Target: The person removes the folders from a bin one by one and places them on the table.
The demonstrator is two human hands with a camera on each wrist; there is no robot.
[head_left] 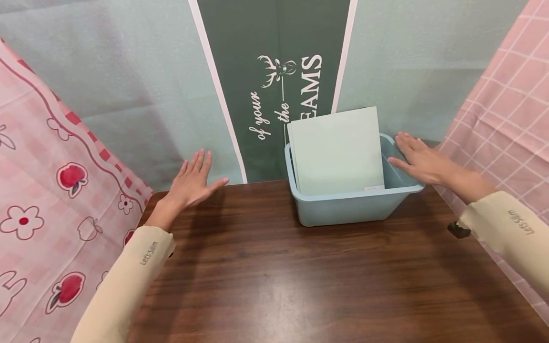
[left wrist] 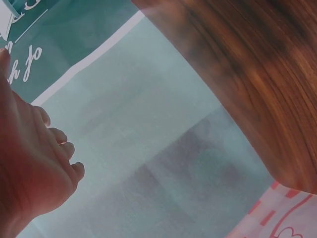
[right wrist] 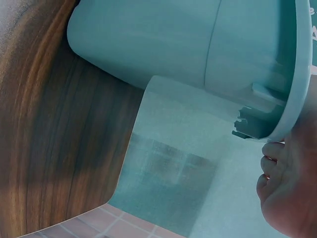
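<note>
A light blue plastic bin [head_left: 343, 209] stands at the back of the brown wooden table. Pale green flat sheets, like folders or thin books [head_left: 336, 152], lean upright inside it and rise above its rim. My right hand [head_left: 424, 162] is at the bin's right end with its fingers straight, overlapping the rim in the head view. In the right wrist view, that hand [right wrist: 292, 183] shows beside the bin's rim [right wrist: 303, 64]. Over the table's back left, my left hand [head_left: 190, 183] has its fingers spread and holds nothing. Its palm side [left wrist: 34, 163] appears in the left wrist view.
The wooden table [head_left: 266, 281] reaches back to a grey-green cloth [head_left: 150, 95] with a dark printed band [head_left: 274, 28]. A pink fruit-print curtain [head_left: 51, 228] hangs on the left. On the right is a pink checked curtain [head_left: 510, 95].
</note>
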